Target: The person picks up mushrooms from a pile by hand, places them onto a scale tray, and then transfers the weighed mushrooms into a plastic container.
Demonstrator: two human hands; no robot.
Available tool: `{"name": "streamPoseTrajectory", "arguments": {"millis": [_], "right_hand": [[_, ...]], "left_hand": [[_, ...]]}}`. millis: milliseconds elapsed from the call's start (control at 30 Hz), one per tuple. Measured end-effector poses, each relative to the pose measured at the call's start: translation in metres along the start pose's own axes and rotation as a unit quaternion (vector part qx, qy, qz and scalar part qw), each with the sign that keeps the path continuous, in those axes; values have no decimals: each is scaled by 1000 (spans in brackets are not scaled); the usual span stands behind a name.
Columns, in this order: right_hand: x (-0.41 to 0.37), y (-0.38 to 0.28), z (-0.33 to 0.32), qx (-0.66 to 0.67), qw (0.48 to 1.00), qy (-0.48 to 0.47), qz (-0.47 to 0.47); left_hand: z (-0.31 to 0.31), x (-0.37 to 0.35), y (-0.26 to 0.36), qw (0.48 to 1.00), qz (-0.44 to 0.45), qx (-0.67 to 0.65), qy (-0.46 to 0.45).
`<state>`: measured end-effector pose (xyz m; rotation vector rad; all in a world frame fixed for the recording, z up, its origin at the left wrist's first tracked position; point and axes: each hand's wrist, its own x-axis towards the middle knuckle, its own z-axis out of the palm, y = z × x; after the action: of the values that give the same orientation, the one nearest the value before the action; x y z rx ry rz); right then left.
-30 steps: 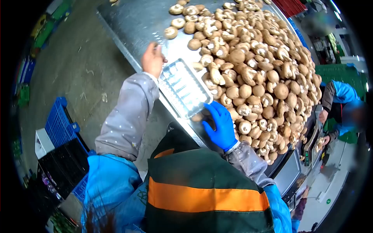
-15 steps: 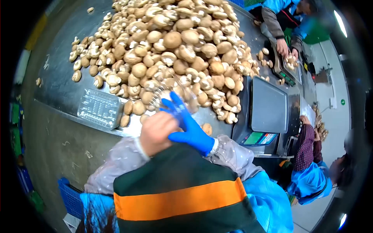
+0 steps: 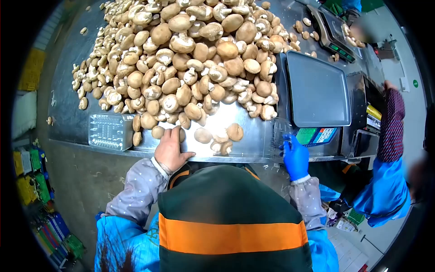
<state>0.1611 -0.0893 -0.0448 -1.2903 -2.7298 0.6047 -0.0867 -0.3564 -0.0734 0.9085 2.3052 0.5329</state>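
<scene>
My bare left hand [image 3: 170,152] lies at the table's front edge, thumb spread to the side and fingertips against small brown mushrooms [image 3: 158,132]. It looks open. A blue glove covers my right hand [image 3: 295,157], which grips a clear plastic punnet [image 3: 280,131] by its near side, just left of the scale's display. The punnet is see-through, and its outline is hard to make out. Between my hands, several loose mushrooms [image 3: 234,132] lie on the shiny metal. Beyond them rises a big heap of mushrooms [image 3: 181,63].
Another clear punnet [image 3: 111,131] sits at the front left of the metal table [image 3: 63,104]. A scale with a grey tray [image 3: 317,90] stands at right, a second scale [image 3: 333,36] farther back. A co-worker's sleeve [image 3: 392,122] shows at the far right.
My hands, close together before, have parted: the left went down to the front mushrooms, the right moved right with the clear punnet. The view has shifted, and the far co-worker's hands are out of sight.
</scene>
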Motion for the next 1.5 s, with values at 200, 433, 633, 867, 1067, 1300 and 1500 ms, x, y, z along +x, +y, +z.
{"name": "streamPoseTrajectory", "arguments": {"millis": [200,433,633,867,1067,1300,1500], "right_hand": [[25,-22,74,72,997,-30,14],[14,-5,60,13,997,-54,45],[13,-33,118,50,997,64,-14],[21,-9,87,-46,998,37,-16],[23,-20,117,146,987,56,23],[30,-29,143,632,748,-33,202],[16,-40,131,685,691,-106,206]], "left_hand": [[49,20,4,988,28,-72,132],[43,3,4,996,-43,-52,59],[92,29,12,948,90,-285,110],[68,55,11,945,-4,-325,-25],[93,75,18,939,-83,-329,-58],[64,67,58,866,-121,-472,-115],[46,40,94,963,7,-255,-84]]}}
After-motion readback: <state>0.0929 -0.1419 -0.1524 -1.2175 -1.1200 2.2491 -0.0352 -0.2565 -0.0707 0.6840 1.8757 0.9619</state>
